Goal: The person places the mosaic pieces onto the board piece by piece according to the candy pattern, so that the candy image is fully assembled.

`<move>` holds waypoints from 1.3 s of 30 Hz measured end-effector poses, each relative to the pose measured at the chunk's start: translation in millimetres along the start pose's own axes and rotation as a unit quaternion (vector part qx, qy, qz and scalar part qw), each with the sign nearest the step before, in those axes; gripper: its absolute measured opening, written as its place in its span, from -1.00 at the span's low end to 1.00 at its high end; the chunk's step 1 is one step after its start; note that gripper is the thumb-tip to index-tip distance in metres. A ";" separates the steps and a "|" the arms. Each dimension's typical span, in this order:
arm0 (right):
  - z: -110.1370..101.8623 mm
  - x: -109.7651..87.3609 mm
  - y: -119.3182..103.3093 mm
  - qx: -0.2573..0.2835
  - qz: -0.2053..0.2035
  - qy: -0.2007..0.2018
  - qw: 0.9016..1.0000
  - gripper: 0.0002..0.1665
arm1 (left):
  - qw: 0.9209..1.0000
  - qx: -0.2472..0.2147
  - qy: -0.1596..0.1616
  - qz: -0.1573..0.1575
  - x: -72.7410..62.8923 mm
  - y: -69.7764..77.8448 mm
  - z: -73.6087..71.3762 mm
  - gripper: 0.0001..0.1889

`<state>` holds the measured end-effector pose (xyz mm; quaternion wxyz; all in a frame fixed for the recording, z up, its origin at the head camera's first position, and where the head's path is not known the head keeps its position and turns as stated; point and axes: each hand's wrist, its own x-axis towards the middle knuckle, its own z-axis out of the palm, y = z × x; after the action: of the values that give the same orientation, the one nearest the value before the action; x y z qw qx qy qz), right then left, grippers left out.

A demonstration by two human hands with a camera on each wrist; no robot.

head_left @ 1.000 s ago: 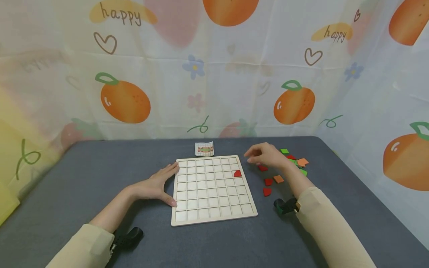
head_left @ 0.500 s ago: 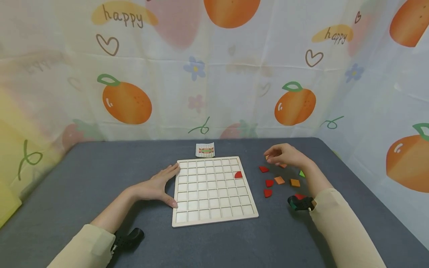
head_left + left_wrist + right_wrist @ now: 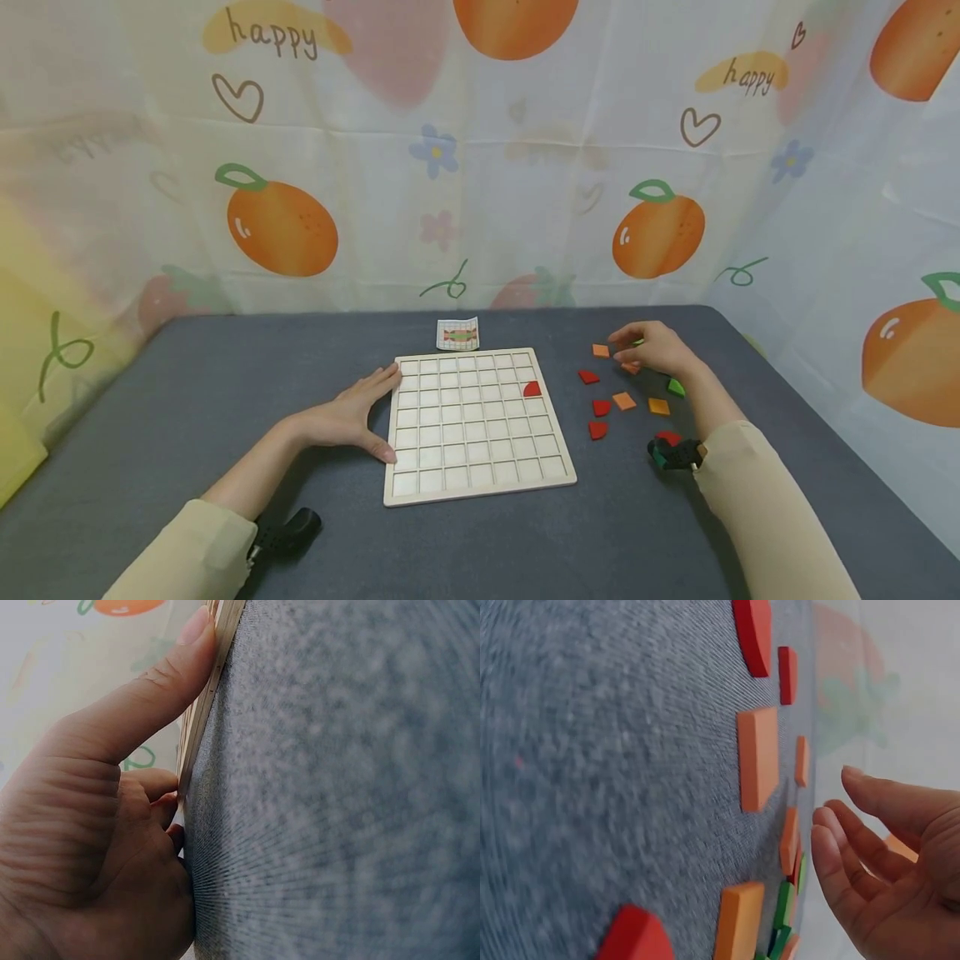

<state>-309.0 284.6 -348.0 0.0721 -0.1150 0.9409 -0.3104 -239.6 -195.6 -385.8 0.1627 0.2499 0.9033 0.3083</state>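
Observation:
A pale wooden grid board [image 3: 480,433] lies on the table, with one red quarter-round tile [image 3: 532,389] in a cell near its right side. My left hand [image 3: 348,411] rests at the board's left edge, thumb and fingers spread against it. In the left wrist view the thumb [image 3: 150,697] touches the board's rim [image 3: 201,712]. My right hand [image 3: 651,346] hovers over the scattered tiles, thumb and fingertips apart with nothing seen between them. Just left of its fingertips lies an orange square tile [image 3: 601,351]. Some tiles under that hand are partly hidden.
A small picture card [image 3: 457,334] lies behind the board. Red tiles [image 3: 597,430], an orange tile [image 3: 624,402], a darker orange square [image 3: 659,407] and a green tile [image 3: 677,387] are spread right of the board. A printed curtain [image 3: 480,208] hangs behind the table.
My right hand has moved right, from beside the board's far right corner to over the tiles. The orange square, earlier at its fingertips, now shows apart from them. My left hand stays put.

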 end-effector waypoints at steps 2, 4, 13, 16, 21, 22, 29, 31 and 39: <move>2.9 3.0 -0.7 -0.003 0.004 0.001 1.000 -0.51 | 1.000 0.000 0.000 -0.002 0.1 -0.3 0.1 0.35; 5.9 5.6 -2.0 0.000 0.012 -0.001 1.000 -0.49 | 1.000 0.000 0.000 -0.003 0.2 0.0 0.0 0.35; 13.1 14.0 -6.1 0.008 0.027 -0.020 0.999 -0.46 | 1.000 0.006 0.000 -0.003 0.9 0.4 -1.2 0.34; 13.9 15.3 -7.9 0.001 0.023 -0.024 0.999 -0.47 | 1.000 0.007 -0.001 -0.004 1.2 0.0 -1.2 0.34; 17.0 18.0 -11.0 -0.018 0.024 -0.022 0.999 -0.50 | 1.000 0.006 -0.002 -0.004 1.6 -0.4 -1.3 0.35; 17.7 18.6 -11.5 -0.022 0.024 -0.021 0.999 -0.51 | 1.000 0.006 -0.003 -0.004 1.6 -0.4 -1.3 0.35; 21.0 20.8 -11.9 -0.048 0.007 -0.011 0.999 -0.56 | 1.000 0.008 -0.003 -0.002 1.9 -1.0 -1.4 0.35; 21.3 20.9 -11.6 -0.047 0.007 -0.008 0.999 -0.57 | 1.000 0.007 -0.001 0.003 1.8 -0.7 -1.5 0.34; 22.8 22.0 -10.4 -0.049 0.000 0.012 0.999 -0.61 | 1.000 0.009 0.001 0.004 -0.2 0.1 -0.7 0.33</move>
<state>-323.7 257.8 -361.3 0.0551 -0.1143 0.9557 -0.2656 -239.7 -195.9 -385.1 0.1582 0.2544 0.9054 0.3009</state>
